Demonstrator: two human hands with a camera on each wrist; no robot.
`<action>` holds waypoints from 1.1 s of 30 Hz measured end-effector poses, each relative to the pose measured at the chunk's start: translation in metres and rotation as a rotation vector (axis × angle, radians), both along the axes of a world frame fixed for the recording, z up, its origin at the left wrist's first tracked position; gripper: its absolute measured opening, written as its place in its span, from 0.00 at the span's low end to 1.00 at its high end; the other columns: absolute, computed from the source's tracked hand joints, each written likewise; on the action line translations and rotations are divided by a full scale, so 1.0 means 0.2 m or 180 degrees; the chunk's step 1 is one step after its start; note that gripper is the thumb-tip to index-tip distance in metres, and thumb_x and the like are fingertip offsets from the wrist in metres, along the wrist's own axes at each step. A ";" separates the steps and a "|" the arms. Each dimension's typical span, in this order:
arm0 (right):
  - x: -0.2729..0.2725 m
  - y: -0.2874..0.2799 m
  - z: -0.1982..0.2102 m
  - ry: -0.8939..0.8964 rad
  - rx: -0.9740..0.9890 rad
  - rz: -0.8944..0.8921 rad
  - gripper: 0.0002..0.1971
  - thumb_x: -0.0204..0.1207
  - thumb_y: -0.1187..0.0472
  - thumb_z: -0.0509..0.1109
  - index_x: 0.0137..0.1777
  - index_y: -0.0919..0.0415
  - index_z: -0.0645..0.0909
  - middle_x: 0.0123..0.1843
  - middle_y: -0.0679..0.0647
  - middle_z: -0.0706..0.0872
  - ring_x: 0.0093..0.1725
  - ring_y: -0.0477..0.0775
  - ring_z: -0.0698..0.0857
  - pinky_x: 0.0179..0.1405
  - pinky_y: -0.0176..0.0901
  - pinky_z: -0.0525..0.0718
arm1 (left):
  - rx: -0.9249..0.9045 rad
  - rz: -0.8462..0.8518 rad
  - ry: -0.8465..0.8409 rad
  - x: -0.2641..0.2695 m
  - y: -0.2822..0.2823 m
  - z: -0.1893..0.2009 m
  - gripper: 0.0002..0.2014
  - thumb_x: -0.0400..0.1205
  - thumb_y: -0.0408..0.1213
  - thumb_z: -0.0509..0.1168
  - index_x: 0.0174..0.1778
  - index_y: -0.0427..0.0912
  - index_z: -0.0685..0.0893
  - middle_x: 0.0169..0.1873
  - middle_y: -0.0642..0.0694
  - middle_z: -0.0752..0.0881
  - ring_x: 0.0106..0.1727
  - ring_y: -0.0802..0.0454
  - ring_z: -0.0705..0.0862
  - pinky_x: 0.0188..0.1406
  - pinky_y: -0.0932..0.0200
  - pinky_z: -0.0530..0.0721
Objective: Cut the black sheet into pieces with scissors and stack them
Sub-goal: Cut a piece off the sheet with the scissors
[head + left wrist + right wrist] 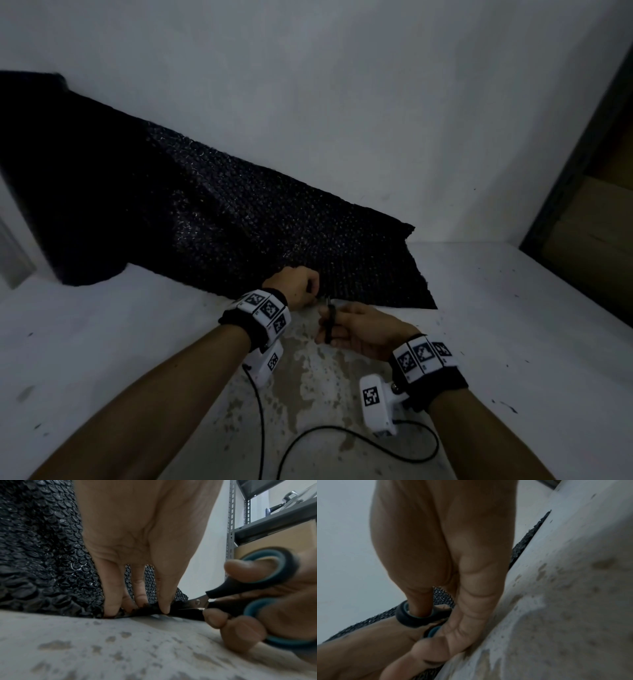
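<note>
A long black bubble-textured sheet [212,219] lies across the white table and runs up against the wall; it also fills the left of the left wrist view [42,561]. My left hand [296,286] pinches the sheet's near edge, fingertips [112,607] pressing down on it. My right hand [356,330] holds black scissors with teal-lined handles [257,580], thumb through one loop [412,618]. The blades [190,605] meet the sheet's edge just right of the left fingers. The blade tips are hidden by the sheet and fingers.
The white table [102,342] has a worn, chipped patch [308,370] under my wrists. A black cable [342,435] loops near the front. A white wall stands behind. A metal shelf rack with cardboard boxes [274,536] stands to the right.
</note>
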State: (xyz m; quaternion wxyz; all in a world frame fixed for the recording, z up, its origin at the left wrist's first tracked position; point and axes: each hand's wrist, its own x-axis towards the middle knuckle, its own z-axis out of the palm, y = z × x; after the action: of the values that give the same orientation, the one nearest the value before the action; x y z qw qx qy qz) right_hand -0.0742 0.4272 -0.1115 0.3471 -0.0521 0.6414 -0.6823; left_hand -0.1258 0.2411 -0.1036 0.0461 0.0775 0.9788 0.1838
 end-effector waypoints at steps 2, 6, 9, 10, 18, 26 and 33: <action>0.01 0.00 0.00 0.0073 0.0028 0.0011 0.12 0.88 0.57 0.63 0.58 0.67 0.81 0.46 0.63 0.90 0.46 0.52 0.91 0.48 0.41 0.89 | 0.0022 -0.0010 -0.0012 0.00 -0.01 0.00 0.08 0.80 0.41 0.70 0.38 0.59 0.80 0.46 0.51 0.83 0.45 0.48 0.83 0.37 0.54 0.82; 0.00 0.01 0.01 0.0061 0.0012 0.0010 0.16 0.85 0.53 0.66 0.58 0.69 0.81 0.46 0.64 0.89 0.46 0.53 0.91 0.48 0.42 0.88 | 0.0045 -0.0031 0.0013 0.01 -0.01 0.00 0.10 0.80 0.41 0.69 0.36 0.60 0.79 0.44 0.52 0.84 0.45 0.48 0.84 0.43 0.50 0.87; -0.01 0.01 0.01 -0.0038 -0.0045 -0.0005 0.18 0.84 0.51 0.67 0.56 0.69 0.81 0.43 0.63 0.90 0.45 0.53 0.91 0.48 0.43 0.88 | 0.0064 0.0025 0.0082 0.02 0.00 0.00 0.11 0.80 0.41 0.68 0.34 0.60 0.79 0.42 0.53 0.84 0.46 0.48 0.84 0.48 0.48 0.88; -0.01 0.01 0.01 -0.0069 -0.0050 -0.0010 0.18 0.84 0.50 0.67 0.56 0.69 0.81 0.43 0.63 0.90 0.45 0.54 0.91 0.47 0.43 0.88 | 0.0074 0.0030 0.0100 0.02 0.00 0.00 0.11 0.80 0.40 0.68 0.34 0.60 0.79 0.42 0.54 0.83 0.47 0.48 0.84 0.48 0.48 0.88; -0.07 -0.02 0.02 -0.0011 0.0108 0.0006 0.21 0.84 0.48 0.67 0.54 0.69 0.81 0.40 0.62 0.90 0.40 0.52 0.89 0.42 0.40 0.88 | 0.0143 -0.0035 0.0059 0.03 -0.01 0.02 0.10 0.80 0.45 0.69 0.35 0.62 0.78 0.37 0.56 0.83 0.46 0.49 0.85 0.49 0.46 0.88; -0.10 -0.03 -0.04 0.0098 0.0162 -0.0142 0.14 0.89 0.57 0.62 0.54 0.69 0.83 0.38 0.59 0.90 0.38 0.48 0.89 0.40 0.37 0.87 | 0.0159 -0.0072 0.0131 0.04 -0.01 0.02 0.11 0.82 0.41 0.67 0.36 0.59 0.78 0.35 0.57 0.81 0.45 0.48 0.84 0.46 0.48 0.87; -0.10 -0.01 -0.03 0.0054 0.0127 -0.0070 0.17 0.86 0.52 0.66 0.56 0.69 0.84 0.40 0.60 0.90 0.41 0.52 0.89 0.42 0.41 0.88 | 0.0281 -0.0069 0.0119 0.04 -0.02 0.01 0.05 0.82 0.42 0.68 0.41 0.57 0.81 0.36 0.56 0.82 0.46 0.48 0.85 0.47 0.49 0.87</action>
State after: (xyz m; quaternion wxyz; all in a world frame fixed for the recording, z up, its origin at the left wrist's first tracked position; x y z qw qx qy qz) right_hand -0.0947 0.4245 -0.1172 0.3350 -0.0439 0.6583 -0.6726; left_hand -0.1170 0.2373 -0.1023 0.0263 0.0934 0.9695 0.2249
